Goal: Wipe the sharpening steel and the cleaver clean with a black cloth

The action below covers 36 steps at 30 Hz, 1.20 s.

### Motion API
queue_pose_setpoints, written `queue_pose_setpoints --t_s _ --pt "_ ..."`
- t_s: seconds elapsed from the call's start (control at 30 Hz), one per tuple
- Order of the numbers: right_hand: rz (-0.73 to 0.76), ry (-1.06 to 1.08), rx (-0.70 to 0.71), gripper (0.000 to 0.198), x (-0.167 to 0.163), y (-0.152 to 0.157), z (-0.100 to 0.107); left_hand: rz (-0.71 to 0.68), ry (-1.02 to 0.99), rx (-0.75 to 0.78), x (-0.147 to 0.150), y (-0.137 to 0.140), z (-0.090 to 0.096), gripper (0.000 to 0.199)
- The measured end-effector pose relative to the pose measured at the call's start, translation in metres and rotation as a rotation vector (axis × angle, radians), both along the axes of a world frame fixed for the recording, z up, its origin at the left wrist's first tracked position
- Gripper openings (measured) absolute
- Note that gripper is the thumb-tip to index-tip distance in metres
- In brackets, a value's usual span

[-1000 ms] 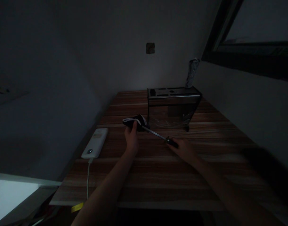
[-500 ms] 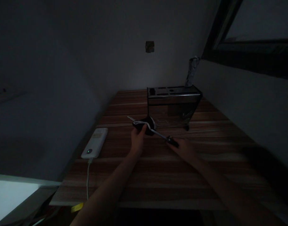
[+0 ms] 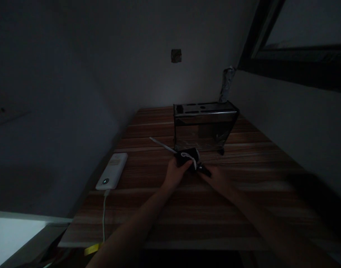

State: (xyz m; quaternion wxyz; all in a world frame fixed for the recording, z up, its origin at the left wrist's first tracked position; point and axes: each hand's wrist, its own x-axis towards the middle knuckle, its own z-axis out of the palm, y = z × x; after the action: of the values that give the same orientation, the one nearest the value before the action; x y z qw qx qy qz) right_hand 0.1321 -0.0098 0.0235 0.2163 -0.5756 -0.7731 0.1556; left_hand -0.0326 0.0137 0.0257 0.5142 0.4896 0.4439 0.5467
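Note:
My right hand [image 3: 215, 175] is closed around the black handle of a knife [image 3: 162, 144] with a long, narrow, pale blade that points up and to the left. A black cloth [image 3: 189, 153] with a white edge is wrapped about the blade close to the handle. Pinching that cloth, my left hand [image 3: 176, 172] sits just left of my right hand. The blade's outer half and tip stick out beyond the cloth; the part under it is hidden.
Behind my hands stands a clear-sided stand [image 3: 205, 108] with slots in its top. A white power bank [image 3: 113, 171] with a cable lies at the left on the wood-grained table [image 3: 159, 208]. Walls border the table, and a wrapped pipe [image 3: 227, 85] rises behind the stand.
My left hand has slid the black cloth down and right along the blade toward the handle, baring more of the outer blade. My right hand has hardly moved.

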Motion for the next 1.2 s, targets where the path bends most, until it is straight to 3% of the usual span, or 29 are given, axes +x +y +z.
queue_pose_setpoints --t_s 0.3,0.67,0.93,1.2 --pt "-0.021 0.0 0.005 0.02 -0.001 0.0 -0.003 -0.077 0.122 0.027 0.009 -0.011 0.01 0.03" --pt "-0.006 0.047 0.007 0.025 0.002 0.001 0.001 -0.049 0.131 0.038 0.008 -0.01 0.011 0.023" --pt "-0.023 0.089 0.009 0.021 0.004 0.003 -0.002 0.037 0.076 0.03 0.004 -0.006 0.015 0.025" --pt "-0.052 0.096 0.035 0.03 0.003 0.001 0.001 0.127 -0.005 0.068 -0.01 0.008 0.012 0.028"
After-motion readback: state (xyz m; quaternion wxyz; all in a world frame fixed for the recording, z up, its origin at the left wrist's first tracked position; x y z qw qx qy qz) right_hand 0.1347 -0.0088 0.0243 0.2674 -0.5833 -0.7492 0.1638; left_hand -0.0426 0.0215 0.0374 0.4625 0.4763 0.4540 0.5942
